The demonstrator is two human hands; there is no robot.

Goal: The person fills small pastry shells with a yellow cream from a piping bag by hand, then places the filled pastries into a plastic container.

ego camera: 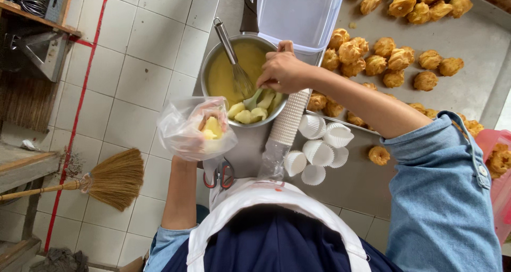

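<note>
— Head view, biggest thing first: what fills the frame around the saucepan (215,64)?

— Right of the saucepan lies a wide metal baking tray (463,91) scattered with golden choux puffs (394,59). Just beyond the pan's far rim stands a clear plastic tub (298,11).

— And the pan itself?

— It holds yellow custard (221,77), with a wire whisk (234,64) leaning in it, handle pointing up and left. Pale custard lumps (250,112) sit against its near rim.

— Where are the hands?

— The left hand (199,139) is just below-left of the pan, fingers curled up around a clear plastic bag (186,125) with yellow filling inside, cupping it open. The right hand (282,69) hovers over the pan's right rim, fingers pinched shut on a pale spatula (254,97) whose blade dips into the lumps.

— Smaller things?

— Below-right of the pan, a sleeved stack of white paper cups (287,123), then loose cups (319,149). Red-handled scissors (221,175) lie directly below the pan. Far left of it, a straw broom (106,179) rests on the tiled floor.
</note>
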